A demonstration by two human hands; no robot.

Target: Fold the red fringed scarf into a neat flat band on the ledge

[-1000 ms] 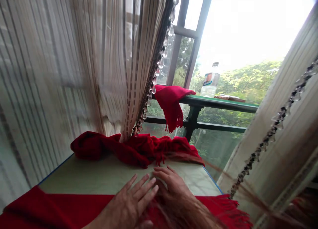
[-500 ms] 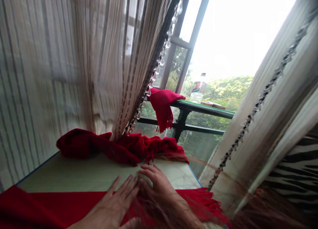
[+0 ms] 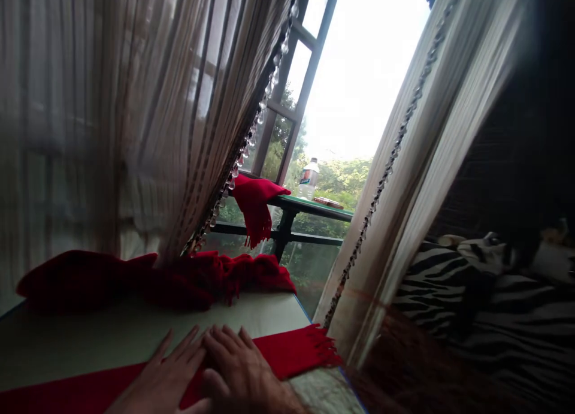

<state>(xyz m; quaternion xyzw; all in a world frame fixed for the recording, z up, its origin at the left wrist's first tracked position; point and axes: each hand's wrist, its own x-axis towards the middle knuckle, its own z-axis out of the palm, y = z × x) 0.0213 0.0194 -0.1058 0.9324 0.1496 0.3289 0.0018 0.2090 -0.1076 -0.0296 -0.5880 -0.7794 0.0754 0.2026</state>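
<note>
I am watching both hands lying flat, fingers spread, gripping nothing: left hand [image 3: 164, 375] and right hand [image 3: 238, 372] pressing the long red fringed woollen scarf [image 3: 287, 354] on the pale tabletop [image 3: 90, 336]. The view has swung rightward since earlier; the hands are staying on the scarf.

Both of my hands are down low at the bottom of my view, side by side and basically touching, and my left hand [image 3: 164, 375] is flat, palm down, with the fingers stretched out and spread a bit, pointing away from me and slightly to the right. My right hand [image 3: 240, 369] sits just next to it, also palm down, with the fingers [image 3: 224, 341] loosely curved, the knuckles a little raised and the thumb tucked in toward the left hand. Neither one is gripping anything, and both wrists run off the bottom edge, so I can't see much forearm.
</note>
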